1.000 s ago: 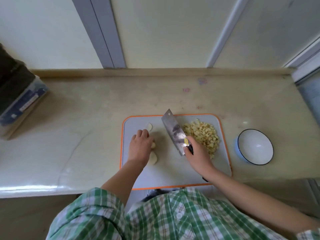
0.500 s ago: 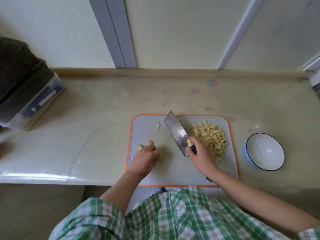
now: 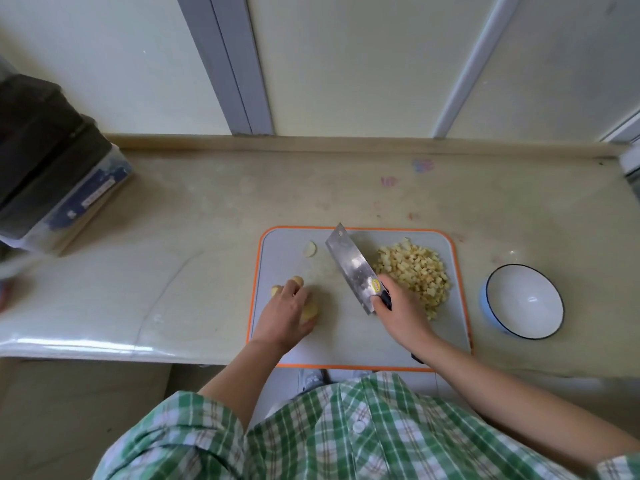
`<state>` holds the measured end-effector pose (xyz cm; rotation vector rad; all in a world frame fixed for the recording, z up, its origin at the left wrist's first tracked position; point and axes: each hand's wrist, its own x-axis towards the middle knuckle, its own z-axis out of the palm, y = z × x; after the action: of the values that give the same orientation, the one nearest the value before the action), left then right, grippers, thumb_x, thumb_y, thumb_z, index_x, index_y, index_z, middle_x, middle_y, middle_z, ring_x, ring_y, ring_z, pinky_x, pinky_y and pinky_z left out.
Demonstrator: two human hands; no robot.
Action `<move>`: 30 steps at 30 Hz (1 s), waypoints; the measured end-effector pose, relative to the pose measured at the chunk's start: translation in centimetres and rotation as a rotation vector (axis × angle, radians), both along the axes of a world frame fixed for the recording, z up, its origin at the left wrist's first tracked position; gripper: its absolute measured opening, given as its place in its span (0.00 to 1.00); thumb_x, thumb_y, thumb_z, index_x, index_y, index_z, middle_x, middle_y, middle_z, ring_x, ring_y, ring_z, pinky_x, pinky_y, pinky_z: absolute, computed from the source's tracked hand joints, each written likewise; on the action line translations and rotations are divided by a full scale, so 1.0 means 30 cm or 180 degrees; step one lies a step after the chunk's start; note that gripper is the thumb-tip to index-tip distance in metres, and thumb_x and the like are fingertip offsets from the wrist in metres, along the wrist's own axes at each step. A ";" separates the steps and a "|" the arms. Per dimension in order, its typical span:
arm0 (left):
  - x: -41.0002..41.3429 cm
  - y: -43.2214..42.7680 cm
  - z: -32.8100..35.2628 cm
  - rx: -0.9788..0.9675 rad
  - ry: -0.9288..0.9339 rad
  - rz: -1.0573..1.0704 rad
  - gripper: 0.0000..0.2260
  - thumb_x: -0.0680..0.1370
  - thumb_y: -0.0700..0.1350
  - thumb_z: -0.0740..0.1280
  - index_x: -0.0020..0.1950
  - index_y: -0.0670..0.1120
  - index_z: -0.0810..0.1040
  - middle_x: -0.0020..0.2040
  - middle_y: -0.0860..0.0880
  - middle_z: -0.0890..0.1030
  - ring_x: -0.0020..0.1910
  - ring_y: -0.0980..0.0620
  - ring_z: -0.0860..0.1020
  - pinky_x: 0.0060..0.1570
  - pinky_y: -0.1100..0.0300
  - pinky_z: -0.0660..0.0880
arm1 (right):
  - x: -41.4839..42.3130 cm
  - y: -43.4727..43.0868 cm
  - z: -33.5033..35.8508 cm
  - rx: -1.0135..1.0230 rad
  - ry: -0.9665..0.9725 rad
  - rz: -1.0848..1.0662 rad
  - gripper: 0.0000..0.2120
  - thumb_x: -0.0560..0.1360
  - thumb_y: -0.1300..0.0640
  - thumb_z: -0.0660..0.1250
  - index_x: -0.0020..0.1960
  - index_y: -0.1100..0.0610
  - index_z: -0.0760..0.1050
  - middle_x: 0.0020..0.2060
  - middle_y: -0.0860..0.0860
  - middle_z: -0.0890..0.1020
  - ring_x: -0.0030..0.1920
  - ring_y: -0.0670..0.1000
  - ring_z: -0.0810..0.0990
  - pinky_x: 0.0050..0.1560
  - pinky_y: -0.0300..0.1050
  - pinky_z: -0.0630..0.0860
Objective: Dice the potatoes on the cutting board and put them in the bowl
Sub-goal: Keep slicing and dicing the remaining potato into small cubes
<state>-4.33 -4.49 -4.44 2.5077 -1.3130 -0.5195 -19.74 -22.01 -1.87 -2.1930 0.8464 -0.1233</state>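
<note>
Past the dark box (image 3: 52,168) on the worktop (image 3: 207,237), the left hand (image 3: 287,317) has dragged the uncut potato pieces (image 3: 310,311) to the left edge of the cutting board (image 3: 346,337), its grip curled over them. More dicing to come, I'd say. A stray slice (image 3: 310,249) lies behind. The right hand (image 3: 398,313) has its grip closed round the cleaver (image 3: 351,265), tilted beside the diced pile (image 3: 412,271). The bowl (image 3: 526,303) holds nothing yet.

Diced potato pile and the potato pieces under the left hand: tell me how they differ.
The diced potato pile is many small cubes; the potato pieces under the left hand are fewer, larger chunks. The pile lies loose on the right part of the cutting board; the pieces sit near its left edge, held by the hand. Both are pale yellow and on the board, not in the bowl.
</note>
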 end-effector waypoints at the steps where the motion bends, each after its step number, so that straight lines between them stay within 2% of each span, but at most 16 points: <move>1: 0.000 -0.008 0.006 0.0113 0.0004 -0.0009 0.16 0.72 0.48 0.72 0.56 0.42 0.76 0.54 0.42 0.73 0.47 0.40 0.75 0.44 0.50 0.73 | -0.003 -0.001 0.001 0.0017 -0.0026 0.0010 0.04 0.77 0.62 0.63 0.44 0.56 0.68 0.28 0.54 0.68 0.29 0.50 0.62 0.31 0.47 0.58; 4: -0.004 -0.031 0.017 0.0320 0.0097 0.0091 0.14 0.73 0.48 0.72 0.54 0.43 0.75 0.54 0.45 0.73 0.49 0.43 0.74 0.48 0.50 0.73 | -0.011 -0.004 0.006 0.0099 -0.0072 0.0015 0.06 0.77 0.62 0.63 0.44 0.54 0.68 0.28 0.52 0.67 0.29 0.49 0.61 0.31 0.43 0.57; 8: 0.003 -0.062 0.020 0.0393 0.0363 0.0109 0.13 0.73 0.46 0.71 0.53 0.44 0.73 0.52 0.45 0.75 0.51 0.44 0.74 0.49 0.53 0.70 | -0.023 -0.009 0.010 0.0139 -0.0048 0.0029 0.03 0.77 0.62 0.62 0.45 0.58 0.69 0.28 0.49 0.66 0.29 0.47 0.61 0.30 0.40 0.57; 12: 0.006 -0.109 0.041 0.0611 0.0692 0.0053 0.06 0.74 0.46 0.69 0.47 0.50 0.72 0.43 0.50 0.74 0.47 0.46 0.75 0.44 0.53 0.66 | -0.042 -0.019 0.018 0.0147 0.0006 -0.0029 0.01 0.77 0.61 0.62 0.47 0.58 0.71 0.30 0.54 0.71 0.30 0.49 0.63 0.32 0.45 0.59; 15: 0.017 -0.178 0.067 0.0848 0.1189 -0.0198 0.10 0.70 0.42 0.74 0.45 0.48 0.74 0.42 0.50 0.76 0.43 0.50 0.73 0.39 0.59 0.66 | -0.062 -0.026 0.033 0.0163 0.0033 -0.0089 0.03 0.77 0.61 0.62 0.50 0.60 0.72 0.32 0.57 0.73 0.32 0.51 0.66 0.33 0.46 0.60; 17: 0.024 -0.231 0.085 0.1045 0.1296 -0.0476 0.11 0.68 0.40 0.75 0.43 0.48 0.75 0.42 0.50 0.77 0.43 0.50 0.75 0.39 0.61 0.68 | -0.077 -0.031 0.043 0.0174 0.0039 -0.0083 0.05 0.77 0.61 0.63 0.52 0.62 0.72 0.33 0.59 0.73 0.33 0.53 0.67 0.34 0.46 0.61; 21: 0.015 -0.318 0.086 0.1379 0.0773 -0.0995 0.09 0.70 0.38 0.72 0.48 0.48 0.78 0.49 0.47 0.79 0.50 0.47 0.77 0.47 0.58 0.72 | -0.106 -0.034 0.055 0.0172 0.0085 -0.0116 0.08 0.78 0.61 0.62 0.57 0.58 0.72 0.29 0.50 0.67 0.31 0.50 0.65 0.35 0.46 0.61; 23: 0.004 -0.332 0.067 0.1137 0.0507 -0.0951 0.09 0.72 0.39 0.68 0.49 0.51 0.76 0.52 0.48 0.77 0.55 0.46 0.75 0.51 0.55 0.73 | -0.117 -0.033 0.052 0.0168 0.0092 -0.0131 0.10 0.78 0.61 0.63 0.59 0.58 0.72 0.29 0.48 0.65 0.31 0.49 0.64 0.36 0.46 0.62; 25: -0.007 -0.322 0.052 0.0889 0.0279 -0.0808 0.13 0.72 0.41 0.68 0.55 0.49 0.73 0.56 0.48 0.73 0.59 0.46 0.71 0.54 0.53 0.73 | -0.123 -0.033 0.049 0.0120 0.0124 -0.0098 0.10 0.78 0.61 0.63 0.58 0.58 0.72 0.30 0.47 0.65 0.31 0.48 0.64 0.37 0.46 0.63; 27: -0.023 -0.288 0.042 0.0681 0.0166 -0.0573 0.19 0.71 0.43 0.69 0.61 0.47 0.71 0.58 0.46 0.71 0.58 0.46 0.70 0.52 0.52 0.73 | -0.124 -0.030 0.046 0.0018 0.0185 -0.0054 0.10 0.78 0.61 0.62 0.58 0.57 0.71 0.30 0.47 0.65 0.31 0.47 0.65 0.36 0.47 0.64; 30: -0.059 -0.218 0.039 0.0343 0.0272 0.0182 0.17 0.71 0.49 0.69 0.57 0.45 0.72 0.52 0.46 0.75 0.51 0.44 0.75 0.44 0.54 0.72 | -0.121 -0.010 0.038 -0.0183 0.0359 0.0081 0.10 0.78 0.60 0.61 0.59 0.54 0.71 0.33 0.49 0.70 0.35 0.53 0.70 0.37 0.51 0.69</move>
<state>-6.09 -11.04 -3.26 2.5694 -1.2090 -0.6936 -23.37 -22.31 -0.73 -2.2810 0.8865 -0.0117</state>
